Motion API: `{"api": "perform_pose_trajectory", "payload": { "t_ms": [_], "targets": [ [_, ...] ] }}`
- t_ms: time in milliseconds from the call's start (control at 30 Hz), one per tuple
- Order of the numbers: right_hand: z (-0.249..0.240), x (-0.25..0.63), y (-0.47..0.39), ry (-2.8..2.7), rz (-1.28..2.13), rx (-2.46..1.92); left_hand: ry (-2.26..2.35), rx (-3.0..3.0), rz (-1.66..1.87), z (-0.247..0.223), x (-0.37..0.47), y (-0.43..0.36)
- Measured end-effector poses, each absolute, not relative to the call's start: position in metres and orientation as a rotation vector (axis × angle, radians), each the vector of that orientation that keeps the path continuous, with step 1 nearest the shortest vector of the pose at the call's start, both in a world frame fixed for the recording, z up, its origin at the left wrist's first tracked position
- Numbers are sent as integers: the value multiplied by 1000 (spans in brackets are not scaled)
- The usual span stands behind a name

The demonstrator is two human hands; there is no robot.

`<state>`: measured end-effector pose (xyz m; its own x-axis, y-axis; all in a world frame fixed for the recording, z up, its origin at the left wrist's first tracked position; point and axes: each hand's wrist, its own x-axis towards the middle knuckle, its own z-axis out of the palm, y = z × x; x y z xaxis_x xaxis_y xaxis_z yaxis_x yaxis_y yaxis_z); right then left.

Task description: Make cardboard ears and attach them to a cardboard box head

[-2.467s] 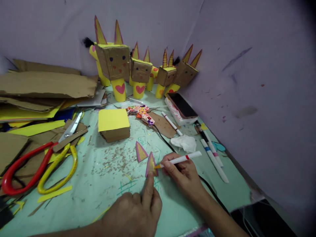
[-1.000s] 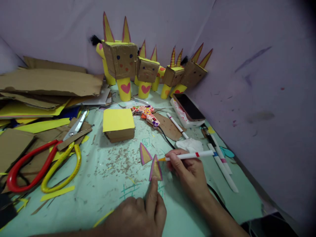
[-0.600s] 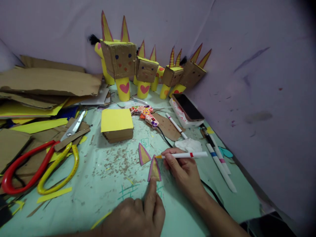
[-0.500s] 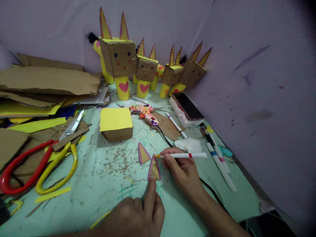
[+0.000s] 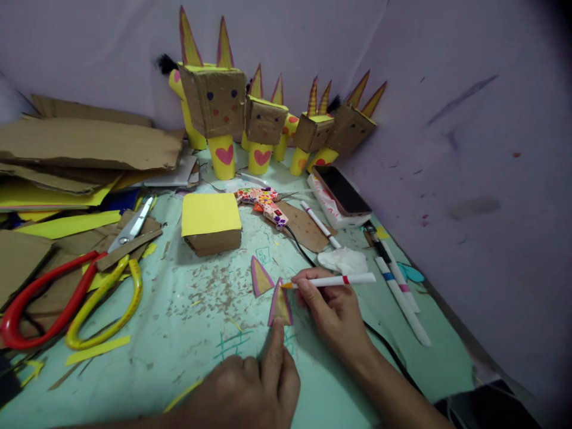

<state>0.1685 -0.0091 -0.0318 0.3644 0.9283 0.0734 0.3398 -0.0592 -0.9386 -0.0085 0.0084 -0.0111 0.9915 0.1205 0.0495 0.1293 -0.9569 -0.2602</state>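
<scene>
My right hand (image 5: 333, 307) is closed around a white felt-tip pen (image 5: 328, 280) with a red band. Its orange tip touches or hovers just over the upper part of a small cardboard triangle (image 5: 280, 302), yellowish with a purple border. The outstretched index finger of my left hand (image 5: 250, 384) presses on the triangle's lower edge; the other fingers are curled and grip nothing. A second purple-edged triangle (image 5: 261, 277) lies just up and left of the first. Further back sits a cardboard box (image 5: 211, 223) with a yellow top.
Red-and-yellow-handled scissors (image 5: 105, 280) lie left, before stacked cardboard (image 5: 89, 143). A flowered glue gun (image 5: 266, 202) with a black cord lies behind. To the right are a phone (image 5: 342, 189), crumpled tissue (image 5: 343, 260) and more pens (image 5: 402, 301). Box-headed figures (image 5: 218, 107) stand along the wall.
The whole view shifts very slightly. The pen tip has moved a little down along the triangle. My left finger keeps its place on the triangle's lower edge.
</scene>
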Motion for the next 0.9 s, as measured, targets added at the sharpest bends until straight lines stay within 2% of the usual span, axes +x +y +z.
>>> {"api": "perform_pose_trajectory", "payload": {
  "t_ms": [500,667,767,900],
  "targets": [
    [-29,163,-19,-1028,682,-1582,-243,-2892,-38,-11,-9,6],
    [-26,157,-27,-981,792,-1547,-220,-2895,-43,-9,-8,8],
    [-28,156,-29,-1008,788,-1531,-222,-2889,-148,-13,-7,10],
    [-31,156,-33,-951,738,-1501,-317,-2828,-462,-24,-6,11]
  ]
}}
